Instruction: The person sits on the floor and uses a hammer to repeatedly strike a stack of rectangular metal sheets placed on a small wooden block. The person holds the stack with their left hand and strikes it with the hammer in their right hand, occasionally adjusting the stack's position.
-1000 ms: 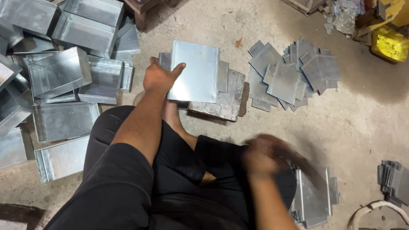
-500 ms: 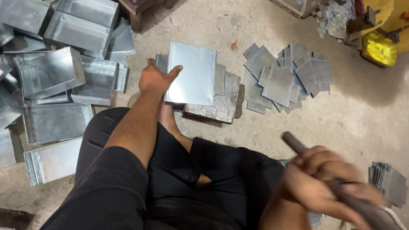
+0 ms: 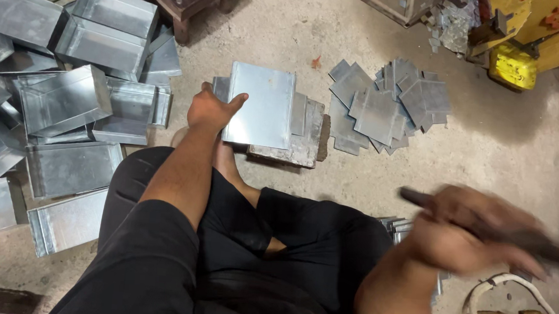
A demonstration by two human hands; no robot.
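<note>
One head view shows a person seated cross-legged on the concrete floor (image 3: 288, 33). The left hand (image 3: 209, 109) is closed on the left edge of a galvanised sheet-metal piece (image 3: 260, 104), thumb on top, pinning it on a flat block (image 3: 297, 145) near the middle of the floor. The piece is rectangular with upturned side flanges, and its long axis runs away from the person, toward the top edge of the view. The right hand (image 3: 464, 235), blurred, is wrapped tight around a dark tool handle (image 3: 542, 244) lying roughly crosswise, over the right knee. Folded metal trays (image 3: 67, 96) are heaped along the floor's left edge; flat metal blanks (image 3: 385, 105) lie just right of the block.
</note>
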